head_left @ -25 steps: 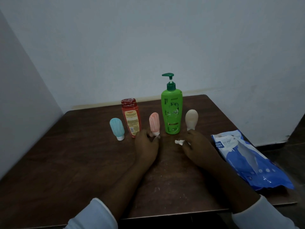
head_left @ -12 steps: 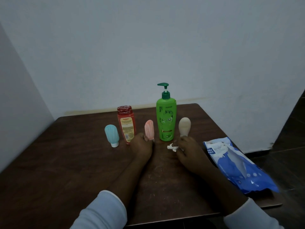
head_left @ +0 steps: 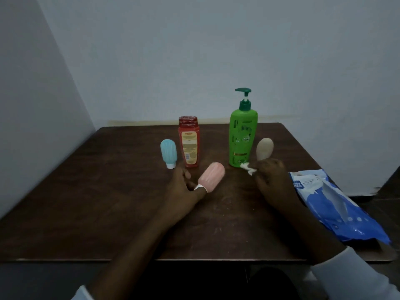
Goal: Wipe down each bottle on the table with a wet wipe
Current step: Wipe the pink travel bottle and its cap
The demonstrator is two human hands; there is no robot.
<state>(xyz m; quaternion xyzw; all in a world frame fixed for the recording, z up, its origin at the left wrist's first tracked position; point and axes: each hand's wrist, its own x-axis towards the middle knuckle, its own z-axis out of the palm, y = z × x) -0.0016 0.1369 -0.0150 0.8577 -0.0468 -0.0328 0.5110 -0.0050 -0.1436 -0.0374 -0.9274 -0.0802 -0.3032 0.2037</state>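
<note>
Left hand: grips pink bottle by its cap, left of green pump bottle.
Right hand: pinches wet wipe at its base.
Around: beige bottle (foot hidden) right; red bottle left.
Surface: dark table, pale wall.

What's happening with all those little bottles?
A person is cleaning bottles at a table. The left hand grips the pink bottle by its cap end, tilted. The right hand pinches a crumpled wipe close to the green bottle. The blue bottle, red bottle and beige bottle stand upright. The wipes pack lies at the right.
</note>
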